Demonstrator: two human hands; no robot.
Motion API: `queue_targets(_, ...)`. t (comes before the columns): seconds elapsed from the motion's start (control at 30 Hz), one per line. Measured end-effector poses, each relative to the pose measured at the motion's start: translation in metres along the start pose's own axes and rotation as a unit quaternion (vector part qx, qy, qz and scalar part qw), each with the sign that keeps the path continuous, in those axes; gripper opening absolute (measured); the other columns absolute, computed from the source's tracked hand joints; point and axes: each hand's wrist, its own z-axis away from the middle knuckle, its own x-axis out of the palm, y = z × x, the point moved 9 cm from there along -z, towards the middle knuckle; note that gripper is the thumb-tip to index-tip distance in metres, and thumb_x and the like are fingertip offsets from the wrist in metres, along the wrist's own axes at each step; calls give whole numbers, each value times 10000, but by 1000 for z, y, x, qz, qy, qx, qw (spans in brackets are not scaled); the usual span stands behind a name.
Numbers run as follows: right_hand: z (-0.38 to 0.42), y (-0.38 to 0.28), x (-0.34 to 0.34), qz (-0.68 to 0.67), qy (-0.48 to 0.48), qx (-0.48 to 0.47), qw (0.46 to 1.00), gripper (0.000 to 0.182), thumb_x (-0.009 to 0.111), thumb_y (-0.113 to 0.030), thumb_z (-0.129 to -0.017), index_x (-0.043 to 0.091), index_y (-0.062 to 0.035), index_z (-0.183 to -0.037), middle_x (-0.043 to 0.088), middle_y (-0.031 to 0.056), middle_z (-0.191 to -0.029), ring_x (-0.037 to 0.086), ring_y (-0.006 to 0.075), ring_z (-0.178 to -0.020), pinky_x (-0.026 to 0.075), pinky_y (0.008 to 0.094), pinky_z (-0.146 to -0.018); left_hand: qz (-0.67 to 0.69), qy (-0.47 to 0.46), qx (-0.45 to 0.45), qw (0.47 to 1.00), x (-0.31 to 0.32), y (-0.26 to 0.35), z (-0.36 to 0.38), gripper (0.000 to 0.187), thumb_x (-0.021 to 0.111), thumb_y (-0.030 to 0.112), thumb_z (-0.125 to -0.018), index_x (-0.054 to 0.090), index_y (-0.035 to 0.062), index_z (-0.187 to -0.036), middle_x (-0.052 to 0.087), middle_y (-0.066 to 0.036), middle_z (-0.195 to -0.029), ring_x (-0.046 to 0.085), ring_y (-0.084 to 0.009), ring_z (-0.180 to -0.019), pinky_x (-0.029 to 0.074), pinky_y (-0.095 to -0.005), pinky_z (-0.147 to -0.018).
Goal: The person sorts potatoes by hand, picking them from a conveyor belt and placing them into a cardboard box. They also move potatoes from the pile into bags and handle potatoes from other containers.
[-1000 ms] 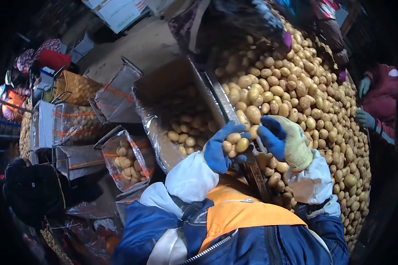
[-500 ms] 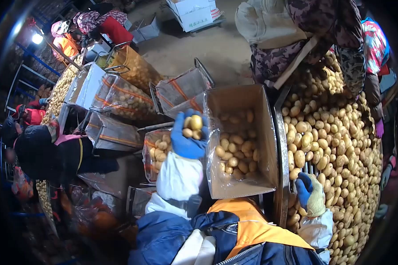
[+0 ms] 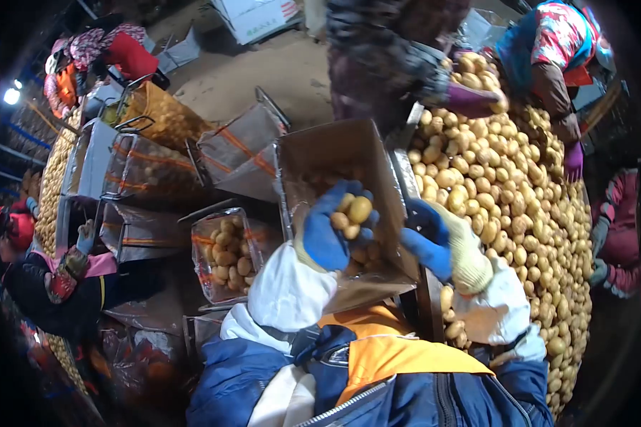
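Observation:
My left hand (image 3: 326,231), in a blue-palmed glove, is turned palm up over the cardboard box (image 3: 400,267). It cradles several potatoes (image 3: 359,210) with its fingers curled around them. Beneath it, more potatoes lie in the plastic-lined box, partly hidden by the hand. My right hand (image 3: 441,245), gloved in blue and cream, hovers at the box's right edge beside the potato heap. A dark gap shows between its thumb and fingers, and no potato is visible in it.
A large heap of potatoes (image 3: 520,235) covers the sorting surface on the right. Left of the box stand lined bins on metal frames, one holding potatoes (image 3: 228,252). Across the heap, a co-worker's purple-gloved hand (image 3: 470,99) carries potatoes. Other people bend over a long potato row at left.
My left hand has moved from the box's left side to over it, still holding potatoes. My right hand has lifted off the heap toward the box. The view has shifted.

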Motion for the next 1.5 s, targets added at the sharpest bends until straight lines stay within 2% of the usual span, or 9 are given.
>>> queue_targets(0.07,-10,-27,12,101,-38,-20,994,625,818,-420,-916,664,-44,-1390,786,148,-1058,776,270,-950,601,376,-890,-110,-92,52,988,6,-25,-12,291,653,366,-1041,708,134,-1208,733,-56,-1051,715,-194,-858,587,-322,-692)
queue_targets(0.13,-11,-38,22,119,-57,-29,991,623,822,-432,-911,670,-49,-1379,784,139,-1025,774,255,-965,596,358,-896,-130,72,63,987,12,-36,2,298,638,348,-1023,701,115,-1197,691,-40,-985,670,-146,-808,564,-297,-683)
queue_targets(0.33,-3,28,24,-127,-4,32,991,555,840,-93,-932,614,56,-1417,721,98,-1292,671,144,-1162,578,329,-1007,-139,42,48,988,28,-47,12,336,599,400,-1047,690,154,-1258,667,12,-944,640,-154,-764,521,-320,-601)
queue_targets(0.6,17,44,24,-521,-139,47,841,499,659,-317,-1042,638,35,-1396,732,154,-1240,715,251,-1006,585,393,-887,-10,24,-64,998,0,-57,17,423,511,484,-1122,659,167,-1360,740,-19,-1249,687,-215,-884,571,-359,-641)
queue_targets(1.07,26,24,45,-574,-228,125,777,576,603,-460,-1081,659,33,-1374,737,136,-1135,708,211,-980,590,361,-786,-42,13,-70,997,-12,-65,26,498,510,525,-1110,664,124,-1360,772,-102,-1216,746,-270,-886,593,-393,-671)
queue_targets(1.2,18,8,49,-357,-194,107,907,513,600,-407,-1096,668,30,-1358,747,76,-1020,712,160,-865,579,313,-731,-68,43,-96,992,-7,-77,32,582,499,615,-1084,650,154,-1406,727,-32,-1060,644,-162,-794,547,-404,-743)
queue_targets(1.27,16,-24,31,-56,-49,-99,992,447,661,-329,-1065,672,21,-1343,762,97,-992,737,203,-841,577,340,-731,-60,82,-138,985,-9,-85,37,671,427,700,-1068,646,173,-1421,717,-29,-1024,643,-181,-810,549,-418,-779)
queue_targets(1.33,25,-65,45,271,-8,-315,910,388,781,-245,-927,703,-24,-1237,769,180,-1057,762,369,-927,587,437,-805,-78,66,-103,989,-8,-89,28,719,345,764,-1052,671,192,-1343,721,-22,-1000,639,-208,-819,532,-418,-757)
queue_targets(1.5,25,-85,31,250,-13,-300,921,356,781,-193,-897,701,-16,-1195,764,179,-1079,744,399,-957,569,469,-863,31,-35,-108,993,-22,-89,15,558,394,664,-1090,685,194,-1161,749,-68,-1066,691,-217,-847,488,-341,-624)
